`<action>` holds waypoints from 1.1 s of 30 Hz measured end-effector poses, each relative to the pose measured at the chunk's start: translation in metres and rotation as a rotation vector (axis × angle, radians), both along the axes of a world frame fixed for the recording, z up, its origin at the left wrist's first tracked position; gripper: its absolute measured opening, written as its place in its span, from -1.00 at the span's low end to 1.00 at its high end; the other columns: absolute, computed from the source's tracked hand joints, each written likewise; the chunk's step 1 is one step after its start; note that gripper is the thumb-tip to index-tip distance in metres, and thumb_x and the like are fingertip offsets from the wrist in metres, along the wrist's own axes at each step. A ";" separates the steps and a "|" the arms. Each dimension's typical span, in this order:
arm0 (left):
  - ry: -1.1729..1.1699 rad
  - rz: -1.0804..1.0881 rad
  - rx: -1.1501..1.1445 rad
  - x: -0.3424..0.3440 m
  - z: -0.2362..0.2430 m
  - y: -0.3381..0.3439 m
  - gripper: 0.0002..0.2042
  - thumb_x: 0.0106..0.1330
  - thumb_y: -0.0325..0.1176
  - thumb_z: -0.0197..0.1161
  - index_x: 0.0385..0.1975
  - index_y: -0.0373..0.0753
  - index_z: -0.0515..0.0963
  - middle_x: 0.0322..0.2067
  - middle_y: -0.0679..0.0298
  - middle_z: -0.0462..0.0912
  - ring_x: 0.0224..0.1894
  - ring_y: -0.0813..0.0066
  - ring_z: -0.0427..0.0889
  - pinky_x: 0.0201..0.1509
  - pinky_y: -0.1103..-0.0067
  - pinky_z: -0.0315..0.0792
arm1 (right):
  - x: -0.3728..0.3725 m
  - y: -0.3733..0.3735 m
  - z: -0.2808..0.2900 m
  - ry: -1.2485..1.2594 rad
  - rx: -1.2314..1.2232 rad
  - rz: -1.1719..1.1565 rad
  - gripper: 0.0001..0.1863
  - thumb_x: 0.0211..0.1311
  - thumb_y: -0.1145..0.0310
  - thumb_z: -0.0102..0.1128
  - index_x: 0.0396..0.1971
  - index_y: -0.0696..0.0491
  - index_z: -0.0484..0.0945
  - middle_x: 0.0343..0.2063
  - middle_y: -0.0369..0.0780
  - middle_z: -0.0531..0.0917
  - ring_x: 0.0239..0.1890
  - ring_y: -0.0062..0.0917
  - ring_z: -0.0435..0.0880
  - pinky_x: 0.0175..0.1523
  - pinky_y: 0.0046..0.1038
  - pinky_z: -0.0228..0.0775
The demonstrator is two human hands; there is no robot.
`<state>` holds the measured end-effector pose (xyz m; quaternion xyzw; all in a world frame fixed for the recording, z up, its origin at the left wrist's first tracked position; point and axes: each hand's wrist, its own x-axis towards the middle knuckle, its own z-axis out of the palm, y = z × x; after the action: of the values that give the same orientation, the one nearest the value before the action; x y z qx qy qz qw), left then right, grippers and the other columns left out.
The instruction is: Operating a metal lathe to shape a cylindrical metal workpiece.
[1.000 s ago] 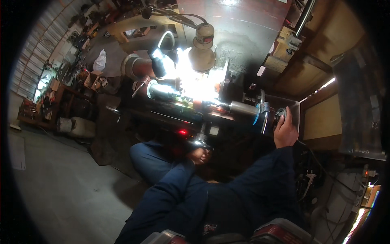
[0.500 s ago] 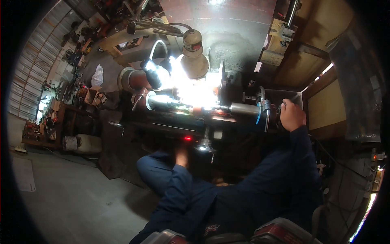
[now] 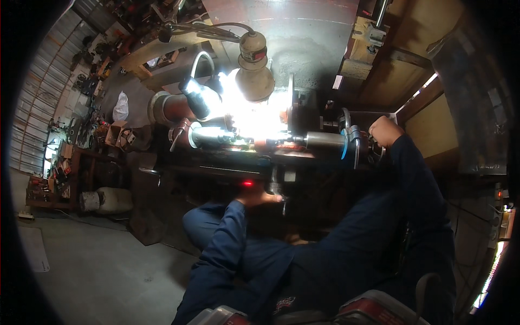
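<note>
Near side first. Left sleeve (image 3: 223, 233): loose dark-blue cloth running up to the left hand (image 3: 259, 198). That hand lies against the small metal crank (image 3: 275, 187), thumb stretched toward its handle; fingers lost in shadow, so cannot tell whether they are closed round it or only resting. Judged risk: a partial hold could slip, and the thumb could be knocked if the crank swung round. Red light (image 3: 247, 183) just above the hand; meaning not known.

Right hand (image 3: 385, 131), farther forward and well to the right of the left one: fingers curled at the upper edge of the handwheel (image 3: 376, 155), most of the wheel below it. Clamped on a grip or merely laid on the rim: cannot tell. Metal lever (image 3: 356, 154) stands near, on this hand's left; a knuckle straying that way could bump it.

Farther in, left of the right hand: polished cylinder (image 3: 324, 140), blue ring (image 3: 344, 145) near its right end. Ahead and left of the left hand: bright cylinder (image 3: 210, 135). Between them, glare below the lamp (image 3: 201, 99) and the beige shade (image 3: 254, 82) washes out detail. Probable cause of error: misjudged contact there, if glare hides it from the eye too.
</note>
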<state>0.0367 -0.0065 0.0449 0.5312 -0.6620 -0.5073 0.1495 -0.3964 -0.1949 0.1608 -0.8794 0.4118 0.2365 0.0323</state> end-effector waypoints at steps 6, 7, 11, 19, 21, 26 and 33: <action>0.023 0.070 -0.006 -0.010 0.008 0.004 0.08 -0.14 0.12 0.51 0.30 -0.39 0.07 0.28 -0.10 0.15 0.33 0.03 0.13 0.35 0.30 0.10 | -0.010 -0.008 -0.017 0.054 -0.086 -0.007 -0.84 -0.12 0.31 0.33 -0.54 0.09 0.69 -0.48 -0.12 0.68 -0.31 -0.23 0.68 -0.21 -0.29 0.51; 0.017 0.097 -0.004 -0.008 0.008 0.005 0.08 -0.16 0.09 0.53 0.30 -0.39 0.09 0.26 -0.08 0.19 0.31 0.05 0.15 0.35 0.32 0.11 | 0.004 0.000 -0.006 0.050 -0.081 0.003 -0.84 -0.12 0.31 0.33 -0.54 0.09 0.69 -0.48 -0.12 0.68 -0.31 -0.23 0.68 -0.21 -0.29 0.51; 0.058 0.129 0.138 -0.006 0.011 0.007 0.03 -0.15 0.01 0.53 0.29 -0.38 0.12 0.24 -0.05 0.24 0.30 0.09 0.19 0.34 0.35 0.13 | 0.047 0.053 0.050 -0.430 -0.188 -0.733 -0.81 0.14 0.29 0.10 -0.40 0.00 0.68 -0.34 -0.12 0.68 -0.23 -0.18 0.65 -0.15 -0.25 0.48; 0.343 0.229 0.507 0.012 -0.031 0.013 -0.23 0.02 -0.33 0.43 0.26 -0.31 0.20 0.07 0.06 0.45 0.12 0.23 0.43 0.20 0.40 0.30 | 0.054 0.106 0.024 -0.635 -0.664 -0.769 -0.69 0.26 0.25 0.02 0.00 -0.15 0.53 -0.38 -0.14 0.68 -0.34 -0.19 0.65 -0.20 -0.14 0.43; 0.402 0.272 0.447 0.025 -0.063 0.021 -0.25 0.03 -0.36 0.42 0.25 -0.31 0.22 0.04 0.08 0.48 0.08 0.25 0.46 0.18 0.41 0.33 | 0.056 0.117 0.012 -0.679 -0.722 -0.756 -0.65 0.26 0.27 0.02 0.05 -0.10 0.49 -0.33 -0.12 0.68 -0.35 -0.18 0.63 -0.20 -0.15 0.42; 0.530 0.351 0.523 0.041 -0.076 0.024 -0.31 0.06 -0.41 0.39 0.23 -0.31 0.25 0.04 0.10 0.48 0.07 0.25 0.48 0.19 0.41 0.34 | 0.061 0.148 -0.022 -0.970 -0.883 -0.598 -0.46 0.27 0.33 -0.01 0.24 0.18 0.24 -0.10 0.01 0.58 -0.20 -0.13 0.59 -0.08 -0.23 0.38; -0.295 0.030 0.069 -0.018 0.037 -0.002 -0.10 -0.12 0.12 0.47 0.15 -0.40 0.32 0.04 -0.06 0.46 0.11 0.09 0.45 0.19 0.36 0.34 | 0.024 0.079 0.018 -1.304 -0.360 -0.879 -0.51 0.34 0.19 -0.05 0.09 0.26 0.38 -0.07 0.09 0.58 0.04 -0.10 0.55 0.13 -0.31 0.36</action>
<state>0.0190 -0.0090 0.0823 0.6145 -0.6511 -0.4437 0.0399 -0.3727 -0.1161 0.1790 -0.5897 0.6502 -0.4286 0.2141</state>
